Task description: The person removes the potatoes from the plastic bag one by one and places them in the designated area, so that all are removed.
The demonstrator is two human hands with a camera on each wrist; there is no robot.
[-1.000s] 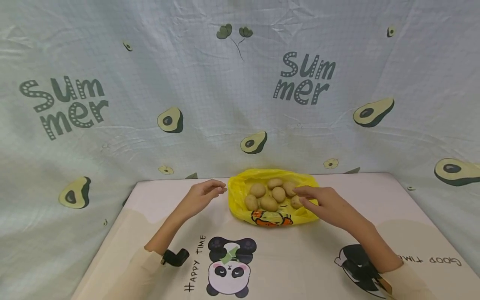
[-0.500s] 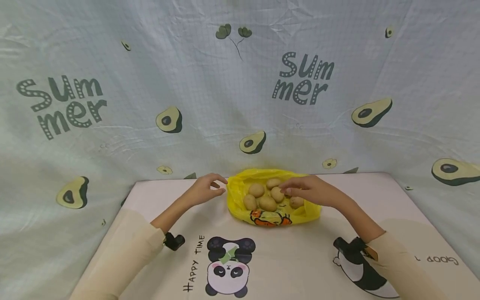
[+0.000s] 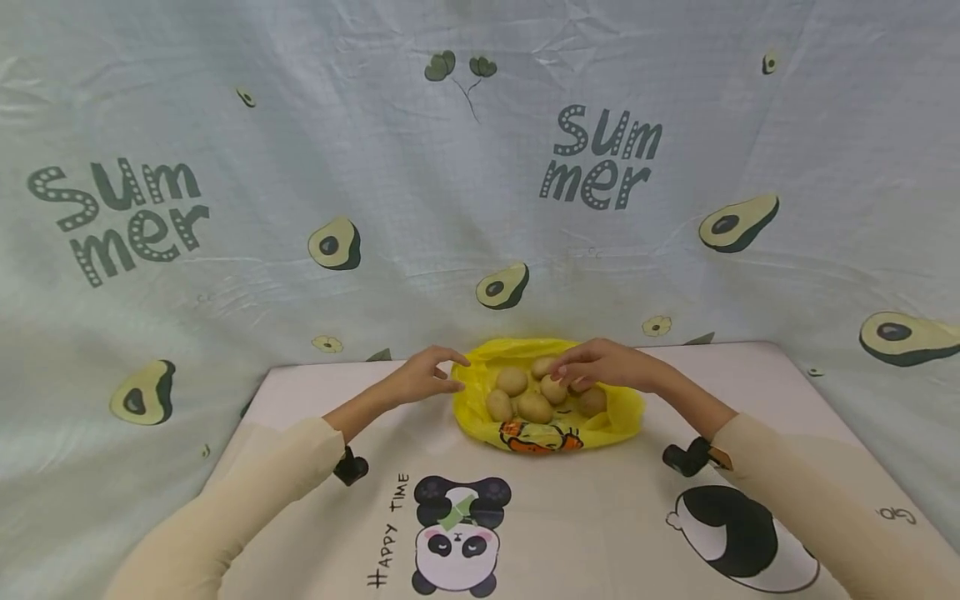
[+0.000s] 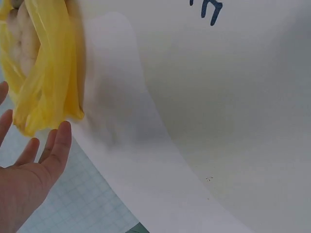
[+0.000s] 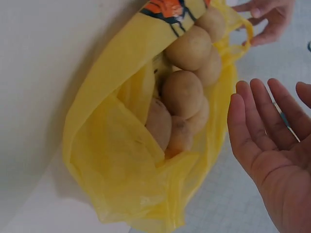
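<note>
A yellow plastic bag (image 3: 624, 412) lies with its mouth wide open near the far edge of the table, several potatoes (image 3: 535, 407) inside it. At the bag's left end my left hand (image 3: 422, 377) reaches with parted fingers and thumb; whether the fingertips touch the rim is hard to tell. Over the right part of the bag hovers my right hand (image 3: 609, 365), hiding some potatoes behind its fingers. In the right wrist view its palm (image 5: 282, 174) holds nothing, and the fingers stand apart from the potatoes (image 5: 182, 92).
The table (image 3: 600, 517) bears a pale cover printed with a panda (image 3: 456, 542) and lettering. Right behind the bag hangs a light curtain (image 3: 405, 167) with avocado prints. A small black camera sits on each wrist.
My right hand has moved left and farther back, from the bag's right rim to above the potatoes. My left hand has shifted slightly right, to the bag's left rim. The bag stays put.
</note>
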